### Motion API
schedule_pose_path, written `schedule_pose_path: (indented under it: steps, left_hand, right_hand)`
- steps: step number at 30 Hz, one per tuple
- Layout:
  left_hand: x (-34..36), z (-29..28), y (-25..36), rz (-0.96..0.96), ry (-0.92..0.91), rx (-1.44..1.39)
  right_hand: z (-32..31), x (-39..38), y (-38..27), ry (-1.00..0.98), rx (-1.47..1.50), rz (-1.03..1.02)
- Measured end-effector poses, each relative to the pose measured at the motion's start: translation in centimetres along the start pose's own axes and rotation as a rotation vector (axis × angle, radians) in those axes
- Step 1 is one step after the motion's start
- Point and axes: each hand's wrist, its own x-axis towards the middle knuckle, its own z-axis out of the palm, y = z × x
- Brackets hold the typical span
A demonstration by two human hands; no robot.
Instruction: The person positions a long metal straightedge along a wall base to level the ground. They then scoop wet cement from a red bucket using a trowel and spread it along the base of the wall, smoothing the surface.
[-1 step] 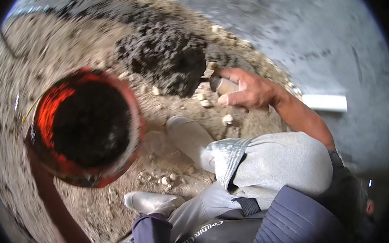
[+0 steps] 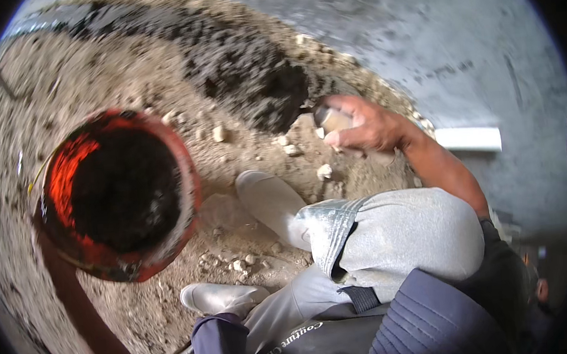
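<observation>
1. Bucket, red with a glowing orange-red inner wall, sits at the left side of the view, mouth toward the camera; dark material lies inside, and a thin yellowish wire handle shows at its left rim.
2. Left forearm rises from the lower edge to the bucket's left side; the left hand is hidden behind the bucket, so I cannot tell how its fingers stand.
3. Grey trousers cover a bent right knee, beside a dark top with pale lettering.
4. Two pale, dusty boots stand on sandy ground, to the right of the bucket.
5. Right hand, beyond the knee, has its fingers wrapped around the light handle of a tool; a thin dark shank points left toward the mound, and I cannot make out the blade.
6. Pale stones lie scattered between boots and hand.
7. Dark grey mound, lumpy, stretches from just left of the tool toward the upper left.
8. Smooth grey floor spreads beyond the sand's edge, with a white bar lying on it beside the right forearm.
</observation>
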Motion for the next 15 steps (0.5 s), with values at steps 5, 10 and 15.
schedule_pose_path:
  steps: [5,10,15]
  left_hand:
    - [-0.6,1.4,0.3,0.03,-0.027,0.283]
    - [0.1,2.3,0.5,-0.037,-0.017,0.23]
    - [-0.7,2.9,0.7,-0.057,-0.006,0.244]
  right_hand:
    - [-5.4,-11.3,8.0,0.53,-0.088,0.208]
    - [-9.4,-15.1,18.9,0.874,-0.664,0.412]
    - [-9.0,-14.3,28.1,0.916,-1.032,0.755]
